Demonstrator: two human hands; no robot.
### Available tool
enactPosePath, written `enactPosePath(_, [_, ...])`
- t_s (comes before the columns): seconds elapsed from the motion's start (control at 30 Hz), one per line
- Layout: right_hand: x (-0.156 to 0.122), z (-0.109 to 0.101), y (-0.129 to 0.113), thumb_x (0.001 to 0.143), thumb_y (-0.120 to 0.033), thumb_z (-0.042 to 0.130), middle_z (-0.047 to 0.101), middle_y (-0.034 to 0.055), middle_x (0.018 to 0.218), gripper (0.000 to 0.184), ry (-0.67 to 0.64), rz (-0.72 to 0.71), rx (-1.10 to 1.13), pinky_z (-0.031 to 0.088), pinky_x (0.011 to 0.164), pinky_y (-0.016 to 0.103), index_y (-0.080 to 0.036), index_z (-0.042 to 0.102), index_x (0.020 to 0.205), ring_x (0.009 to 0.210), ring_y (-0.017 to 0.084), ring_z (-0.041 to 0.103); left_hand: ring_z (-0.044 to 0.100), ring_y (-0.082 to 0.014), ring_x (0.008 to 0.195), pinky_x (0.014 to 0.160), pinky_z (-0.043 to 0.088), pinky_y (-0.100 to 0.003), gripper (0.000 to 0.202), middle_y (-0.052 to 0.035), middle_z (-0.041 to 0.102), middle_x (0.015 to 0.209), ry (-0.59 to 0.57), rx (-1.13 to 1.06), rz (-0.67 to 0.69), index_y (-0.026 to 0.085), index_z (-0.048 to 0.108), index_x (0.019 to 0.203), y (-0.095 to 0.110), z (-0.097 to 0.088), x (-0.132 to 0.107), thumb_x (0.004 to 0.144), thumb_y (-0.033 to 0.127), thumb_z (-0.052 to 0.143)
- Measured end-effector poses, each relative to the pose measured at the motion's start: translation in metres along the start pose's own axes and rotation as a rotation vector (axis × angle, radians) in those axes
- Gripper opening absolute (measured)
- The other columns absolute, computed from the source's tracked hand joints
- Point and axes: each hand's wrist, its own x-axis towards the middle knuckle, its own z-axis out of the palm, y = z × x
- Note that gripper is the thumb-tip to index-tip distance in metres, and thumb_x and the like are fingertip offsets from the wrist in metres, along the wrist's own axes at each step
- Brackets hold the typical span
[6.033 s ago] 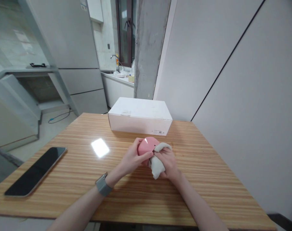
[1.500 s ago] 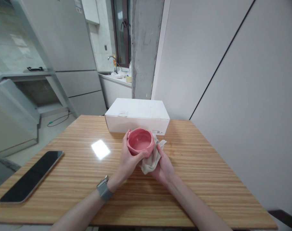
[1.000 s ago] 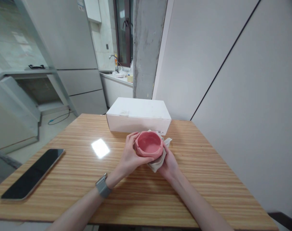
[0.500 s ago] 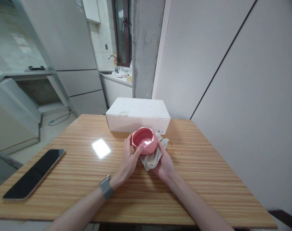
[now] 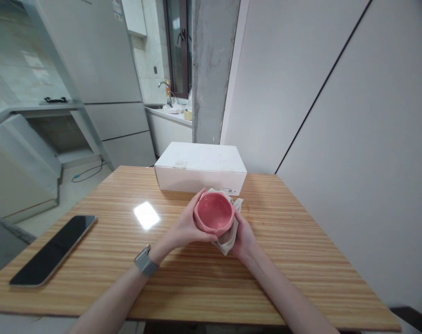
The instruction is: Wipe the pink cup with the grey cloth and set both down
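A glossy pink bowl [image 5: 215, 213] with a wavy rim is held above the table, its inside tilted toward me. My left hand [image 5: 190, 225] grips its left side, thumb along the lower edge and fingers around the far left. Beneath and behind the bowl, a pale grey cloth [image 5: 228, 242] bunches up against its outer wall. My right hand [image 5: 243, 236] holds the cloth against the bowl's right side, and its fingertips are mostly hidden behind them. A watch with a grey band sits on my left wrist.
On the wood-grain table [image 5: 294, 260], a white box [image 5: 200, 169] stands just beyond the bowl. A dark phone-like device [image 5: 54, 250] lies at the left. A white wall panel [image 5: 318, 153] rises on the right, and a kitchen sink shows in the background.
The bowl has turned and tipped further toward me, shifting slightly right and nearer. My left hand's thumb has moved from the inner rim to the lower outer edge. The cloth now lies more behind the bowl.
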Motion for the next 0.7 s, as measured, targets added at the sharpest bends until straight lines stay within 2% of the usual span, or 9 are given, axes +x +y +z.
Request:
enactPosePath(0.1, [-0.001, 0.002, -0.001, 0.092, -0.036, 0.045, 0.073, 0.0046, 0.098, 0.031, -0.001, -0.029, -0.004, 0.051, 0.088, 0.038, -0.018, 0.066, 0.107, 0.094, 0.020, 0.067, 0.049, -0.0300, 0.123, 0.106, 0.038, -0.046, 0.098, -0.0109, 0.051, 0.134, 0.044, 0.067, 0.063, 0.024, 0.039, 0.134, 0.003, 0.000, 0.001, 0.048, 0.026, 0.087])
enactPosePath(0.2, [-0.003, 0.004, -0.001, 0.093, -0.035, 0.043, 0.074, 0.0047, 0.095, 0.032, 0.046, -0.084, 0.021, 0.051, 0.088, 0.037, -0.018, 0.065, 0.107, 0.091, 0.019, 0.068, 0.053, -0.0274, 0.118, 0.101, 0.042, -0.044, 0.093, -0.0095, 0.055, 0.127, 0.239, 0.098, 0.054, 0.022, 0.041, 0.130, -0.002, 0.010, 0.003, 0.049, 0.030, 0.086])
enactPosePath(0.27, [-0.008, 0.003, -0.002, 0.093, -0.036, 0.043, 0.074, 0.0054, 0.094, 0.033, 0.084, -0.098, 0.035, 0.051, 0.089, 0.036, -0.017, 0.064, 0.111, 0.090, 0.019, 0.069, 0.055, -0.0267, 0.115, 0.099, 0.043, -0.044, 0.092, -0.0090, 0.056, 0.125, 0.378, 0.127, -0.006, 0.022, 0.041, 0.128, -0.007, 0.017, 0.004, 0.049, 0.033, 0.086])
enactPosePath(0.33, [-0.017, -0.001, -0.006, 0.093, -0.036, 0.045, 0.074, 0.0067, 0.096, 0.035, 0.096, -0.078, 0.023, 0.050, 0.090, 0.037, -0.016, 0.062, 0.115, 0.091, 0.020, 0.069, 0.057, -0.0266, 0.112, 0.097, 0.044, -0.044, 0.088, -0.0090, 0.057, 0.123, 0.462, 0.144, -0.074, 0.022, 0.043, 0.126, -0.012, 0.021, 0.004, 0.050, 0.035, 0.086])
enactPosePath(0.43, [-0.039, -0.016, -0.021, 0.091, -0.035, 0.048, 0.073, 0.0080, 0.098, 0.035, 0.115, -0.009, -0.042, 0.050, 0.091, 0.039, -0.015, 0.060, 0.117, 0.090, 0.021, 0.069, 0.058, -0.0262, 0.110, 0.095, 0.045, -0.044, 0.082, -0.0097, 0.059, 0.120, 0.483, 0.131, -0.127, 0.021, 0.046, 0.122, -0.017, 0.021, 0.004, 0.051, 0.034, 0.086])
enactPosePath(0.53, [-0.067, -0.039, -0.047, 0.089, -0.039, 0.052, 0.074, 0.0092, 0.095, 0.036, 0.147, 0.102, -0.154, 0.050, 0.091, 0.040, -0.014, 0.061, 0.114, 0.088, 0.023, 0.070, 0.058, -0.0262, 0.109, 0.094, 0.045, -0.044, 0.079, -0.0102, 0.059, 0.120, 0.456, 0.117, -0.120, 0.020, 0.047, 0.122, -0.021, 0.024, 0.004, 0.054, 0.033, 0.084])
enactPosePath(0.6, [-0.085, -0.055, -0.066, 0.089, -0.042, 0.053, 0.073, 0.0107, 0.097, 0.040, 0.138, 0.178, -0.252, 0.047, 0.094, 0.040, -0.012, 0.060, 0.114, 0.091, 0.023, 0.070, 0.058, -0.0259, 0.110, 0.095, 0.044, -0.043, 0.078, -0.0102, 0.059, 0.119, 0.438, 0.092, -0.104, 0.019, 0.048, 0.122, -0.025, 0.032, 0.007, 0.054, 0.032, 0.084])
enactPosePath(0.7, [-0.103, -0.075, -0.090, 0.087, -0.050, 0.053, 0.072, 0.0111, 0.101, 0.046, 0.168, 0.237, -0.426, 0.044, 0.099, 0.038, -0.012, 0.062, 0.112, 0.096, 0.023, 0.068, 0.056, -0.0245, 0.111, 0.097, 0.043, -0.040, 0.076, -0.0106, 0.057, 0.120, 0.394, 0.047, -0.076, 0.017, 0.050, 0.120, -0.030, 0.053, 0.017, 0.053, 0.031, 0.084])
